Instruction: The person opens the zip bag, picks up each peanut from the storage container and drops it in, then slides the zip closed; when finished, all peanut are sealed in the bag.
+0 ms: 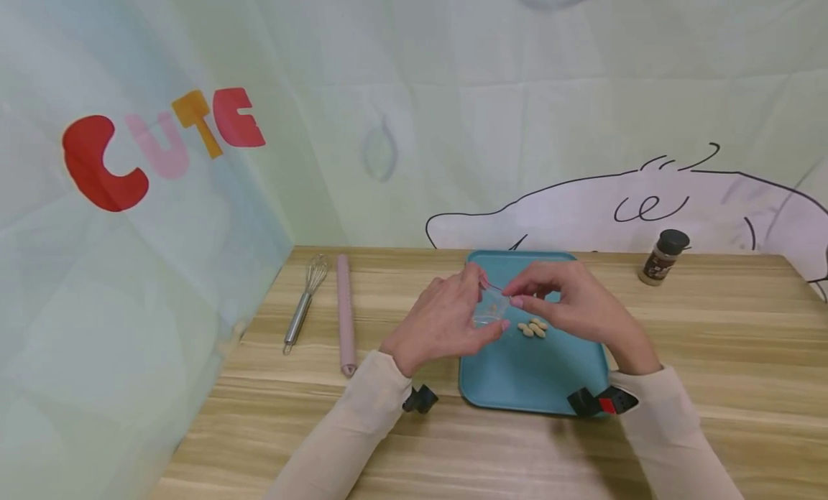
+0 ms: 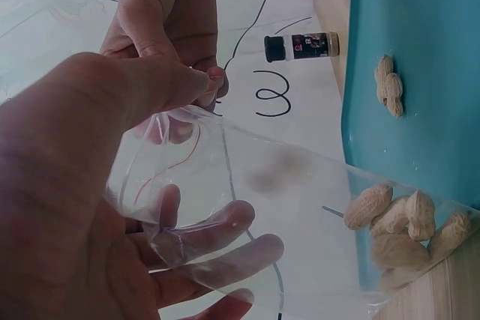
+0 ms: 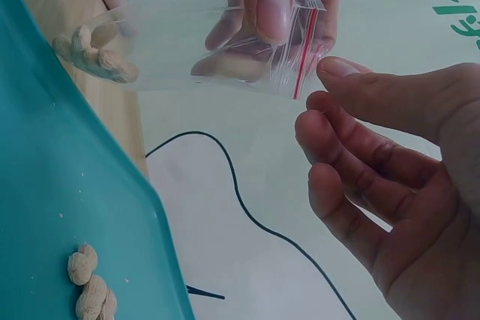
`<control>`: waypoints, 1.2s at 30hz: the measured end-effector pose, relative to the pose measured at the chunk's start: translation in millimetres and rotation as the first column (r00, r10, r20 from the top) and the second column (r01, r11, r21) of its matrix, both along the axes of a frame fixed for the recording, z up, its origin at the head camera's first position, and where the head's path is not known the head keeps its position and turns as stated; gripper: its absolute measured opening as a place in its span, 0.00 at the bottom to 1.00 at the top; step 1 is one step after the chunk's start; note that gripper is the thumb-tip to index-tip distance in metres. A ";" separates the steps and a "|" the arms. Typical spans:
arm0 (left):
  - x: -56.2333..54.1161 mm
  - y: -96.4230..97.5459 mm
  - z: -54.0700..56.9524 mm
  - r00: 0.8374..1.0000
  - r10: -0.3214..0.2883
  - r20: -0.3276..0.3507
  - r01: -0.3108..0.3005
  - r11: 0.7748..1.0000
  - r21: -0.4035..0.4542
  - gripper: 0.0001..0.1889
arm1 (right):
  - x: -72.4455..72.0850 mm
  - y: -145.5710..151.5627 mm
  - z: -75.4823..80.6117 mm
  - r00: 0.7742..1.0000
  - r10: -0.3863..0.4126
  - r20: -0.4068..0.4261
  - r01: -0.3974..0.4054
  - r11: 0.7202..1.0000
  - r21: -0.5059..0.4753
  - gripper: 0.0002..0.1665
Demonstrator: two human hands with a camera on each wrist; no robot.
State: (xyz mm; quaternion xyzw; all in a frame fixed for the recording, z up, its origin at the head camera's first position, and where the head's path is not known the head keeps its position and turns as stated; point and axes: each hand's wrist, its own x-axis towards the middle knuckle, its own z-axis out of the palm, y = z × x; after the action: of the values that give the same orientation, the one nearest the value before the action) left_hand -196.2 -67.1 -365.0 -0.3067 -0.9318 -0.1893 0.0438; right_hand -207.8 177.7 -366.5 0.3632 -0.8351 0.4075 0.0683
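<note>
A clear zip bag with a red line along its mouth hangs over the blue tray. My left hand holds it near the top, thumb on one side and fingers behind the plastic. At the corner of the zip, my right hand pinches the edge between thumb and fingertips; its other fingers are loosely bent in the right wrist view. Several peanuts in their shells lie at the bottom of the bag. More peanuts rest in a small group on the tray below the hands.
Left of the tray lie a pink rolled mat or rod and a metal whisk. A black-capped spice jar stands at the back right of the wooden table. A printed curtain hangs behind and at the left.
</note>
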 end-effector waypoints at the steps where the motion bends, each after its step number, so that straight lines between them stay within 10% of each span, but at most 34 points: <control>1: 0.0 0.1 0.0 1.000 0.000 -0.002 0.000 1.000 -0.001 0.29 | 0.0 0.3 0.1 1.000 -0.004 0.002 0.004 1.000 0.001 0.09; 18: 0.0 0.7 -1.7 0.999 0.004 -0.034 -0.004 1.000 -0.021 0.29 | -8.7 19.7 -6.9 0.990 -0.123 0.063 0.115 0.985 0.128 0.09; 36: -1.2 2.2 -1.7 0.999 -0.007 -0.039 0.006 1.000 -0.030 0.28 | -27.3 35.3 -39.2 0.939 -0.101 0.330 -0.014 0.945 0.328 0.17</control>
State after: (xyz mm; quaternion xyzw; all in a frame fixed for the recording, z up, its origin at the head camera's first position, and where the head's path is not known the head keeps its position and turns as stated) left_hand -197.4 -65.0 -366.7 -0.3138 -0.9326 -0.1693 0.0566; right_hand -235.1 213.0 -405.7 0.2741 -0.8978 0.3195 -0.1296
